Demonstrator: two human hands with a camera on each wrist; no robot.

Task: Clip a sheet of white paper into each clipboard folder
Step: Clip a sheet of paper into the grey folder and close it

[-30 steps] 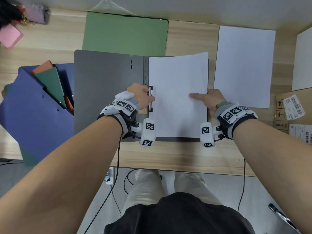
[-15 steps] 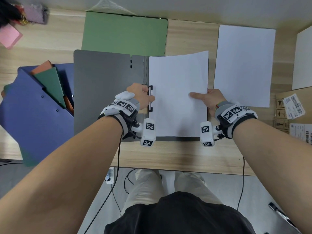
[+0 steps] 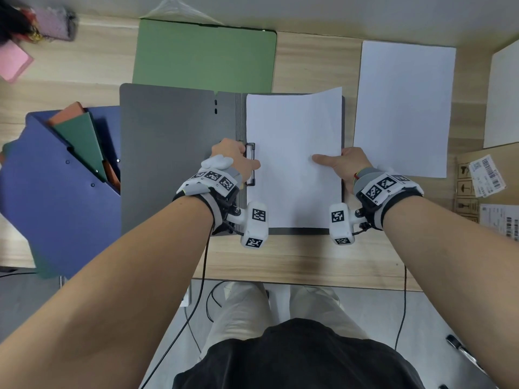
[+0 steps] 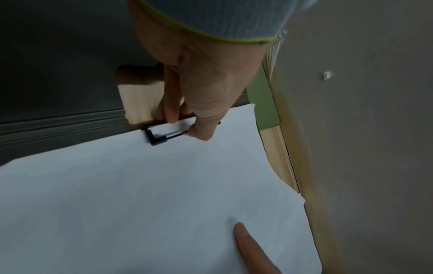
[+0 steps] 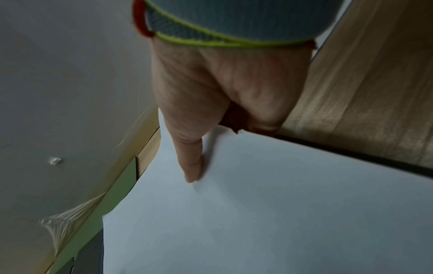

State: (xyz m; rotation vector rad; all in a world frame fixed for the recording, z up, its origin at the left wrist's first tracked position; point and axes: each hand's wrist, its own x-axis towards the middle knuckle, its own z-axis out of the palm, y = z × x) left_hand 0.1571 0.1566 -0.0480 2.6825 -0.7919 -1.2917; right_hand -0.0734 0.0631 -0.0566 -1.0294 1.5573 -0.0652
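A grey folder [image 3: 174, 153] lies open on the wooden table [image 3: 295, 259], directly ahead of the person. Its right half carries a sheet of white paper [image 3: 292, 175], which covers nearly all of that half; the sheet's far right corner curls up off the board.

The left hand [image 3: 234, 161] is at the sheet's 9 o'clock edge, beside the folder's spine. Its fingers are curled round the black wire clip [image 3: 250, 164], with the thumb on the clip's frame; the left wrist view shows the clip's lower bar lying over the paper's edge. Whether the clip is pressed down flat on the sheet cannot be told.

The right hand [image 3: 346, 164] is at the sheet's 3 o'clock edge. Its thumb lies flat on top of the paper, pointing toward the clip, and the remaining fingers are tucked under the sheet's edge, so the paper is pinched between them.

A green folder [image 3: 205, 54] lies closed at 12 o'clock, partly under the grey one. A stack of loose white sheets [image 3: 404, 105] lies at 2 o'clock, just beside the grey folder. At 9 o'clock a blue folder [image 3: 50, 197] lies open with further folders, green and orange, resting on it. A cardboard box [image 3: 491, 192] with labels sits at 3 o'clock.
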